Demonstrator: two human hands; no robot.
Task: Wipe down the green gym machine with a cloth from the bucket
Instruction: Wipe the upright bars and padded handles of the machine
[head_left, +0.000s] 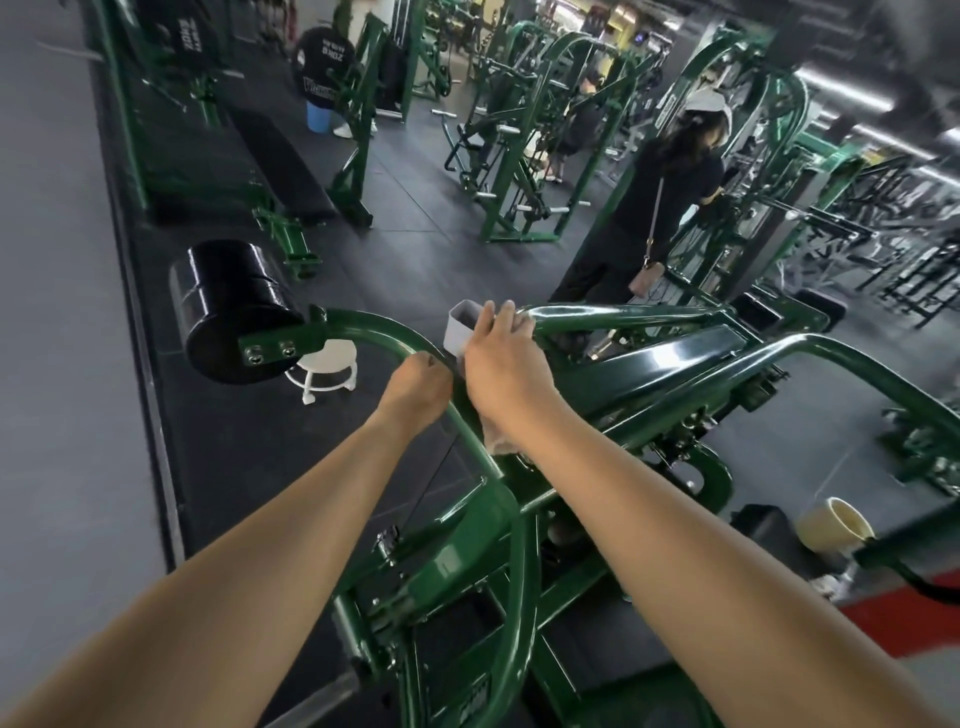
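Observation:
The green gym machine (613, 312) fills the middle, with curved glossy tubes and a black roller pad (234, 306) at its left end. My left hand (415, 384) grips the curved green tube just right of the pad's bracket. My right hand (501, 358) lies over the tube junction and holds a pale cloth (493, 431), which hangs down below the wrist and shows again past the fingertips. A white rectangular holder (460, 330) sits just beyond the fingers. The cream bucket (834, 525) stands on the floor at the lower right.
A white round stool (324, 366) stands on the dark floor under the left tube. A person in black (670, 197) stands beyond the machine at the right. More green machines fill the background; a grey wall runs along the left. A red floor strip (904, 618) lies at the lower right.

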